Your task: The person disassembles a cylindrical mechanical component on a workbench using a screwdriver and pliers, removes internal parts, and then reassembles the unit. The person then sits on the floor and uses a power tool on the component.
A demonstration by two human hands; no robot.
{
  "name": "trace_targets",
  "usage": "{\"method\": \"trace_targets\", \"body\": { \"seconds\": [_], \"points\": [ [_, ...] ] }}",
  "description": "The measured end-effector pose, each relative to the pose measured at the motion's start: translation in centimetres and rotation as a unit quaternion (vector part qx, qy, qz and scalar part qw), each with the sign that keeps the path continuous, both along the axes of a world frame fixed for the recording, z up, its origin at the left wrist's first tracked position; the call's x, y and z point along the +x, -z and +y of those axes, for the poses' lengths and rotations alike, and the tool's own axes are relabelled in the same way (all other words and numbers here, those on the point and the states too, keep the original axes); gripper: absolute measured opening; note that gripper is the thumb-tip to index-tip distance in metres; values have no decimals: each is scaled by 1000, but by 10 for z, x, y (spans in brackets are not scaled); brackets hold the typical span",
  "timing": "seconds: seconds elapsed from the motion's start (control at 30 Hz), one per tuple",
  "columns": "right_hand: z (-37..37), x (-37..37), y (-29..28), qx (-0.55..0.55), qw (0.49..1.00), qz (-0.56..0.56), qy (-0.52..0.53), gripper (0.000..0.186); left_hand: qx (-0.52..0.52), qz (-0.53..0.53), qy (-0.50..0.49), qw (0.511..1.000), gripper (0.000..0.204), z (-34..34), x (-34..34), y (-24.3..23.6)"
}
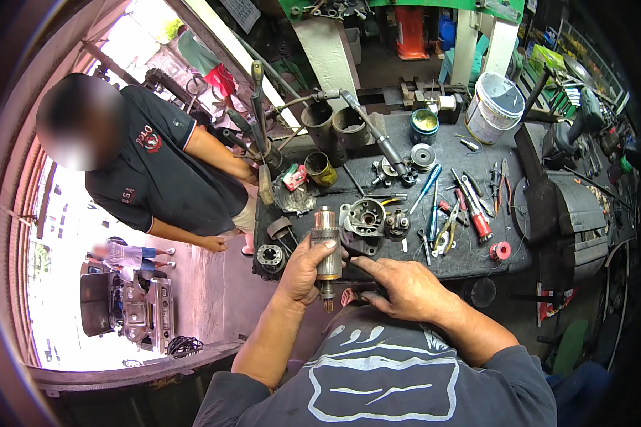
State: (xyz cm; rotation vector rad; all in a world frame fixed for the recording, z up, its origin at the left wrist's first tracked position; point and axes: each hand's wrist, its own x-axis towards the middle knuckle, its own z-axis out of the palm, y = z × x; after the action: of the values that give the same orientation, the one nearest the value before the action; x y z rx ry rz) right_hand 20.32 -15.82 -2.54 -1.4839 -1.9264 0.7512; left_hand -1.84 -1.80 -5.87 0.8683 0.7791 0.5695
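Left hand (303, 274) gripping upright motor armature (327, 245) at worktop (470, 260) near edge, right hand (399, 285) loosely open, forefinger extended beside it, grey motor housing (365, 219) just behind, screwdrivers (427, 186) mid-worktop, white bucket (493, 108) far corner.

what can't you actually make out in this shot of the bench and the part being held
- Head view: the middle of the motor armature is hidden by the left hand wrapped around it.
- Head view: what the right hand grips, if anything, is hidden beneath its palm.
- Head view: the small tools on the dark bench are too small and overlapped to separate.
- Head view: the bench's right end is dark and bent by the lens rim.
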Motion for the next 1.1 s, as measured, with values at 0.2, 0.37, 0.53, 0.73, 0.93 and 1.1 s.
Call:
{"method": "trace_targets", "body": {
  "seconds": [0.2, 0.37, 0.53, 0.73, 0.93, 1.1],
  "points": [
    [1, 0, -3, -25, 999, -17, -12, 69, 49, 48, -11, 998, 39, -2, 2, -3],
    [1, 1, -3, -45, 999, -26, -15, 70, 55, 48, -1, 997, 40, -1, 1, -3],
    [-1, 3, -2, -47, 998, -36, -19, 70, 58, 44, 8, 997, 41, -2, 2, -3],
    [2, 3, -7, -13, 1000, -19, -9, 75, 89, 62, 24, 994, 42, -3, 4, -3],
    [27, 6, -29, -38, 987, -149, -52, 89, 107, 127, 74, 983, 42, 2, -11, 2],
    [41, -16, -33, -124, 958, -235, -109, 91, 180, 257, 94, 945, 48, -4, -35, 4]
  ]
}}
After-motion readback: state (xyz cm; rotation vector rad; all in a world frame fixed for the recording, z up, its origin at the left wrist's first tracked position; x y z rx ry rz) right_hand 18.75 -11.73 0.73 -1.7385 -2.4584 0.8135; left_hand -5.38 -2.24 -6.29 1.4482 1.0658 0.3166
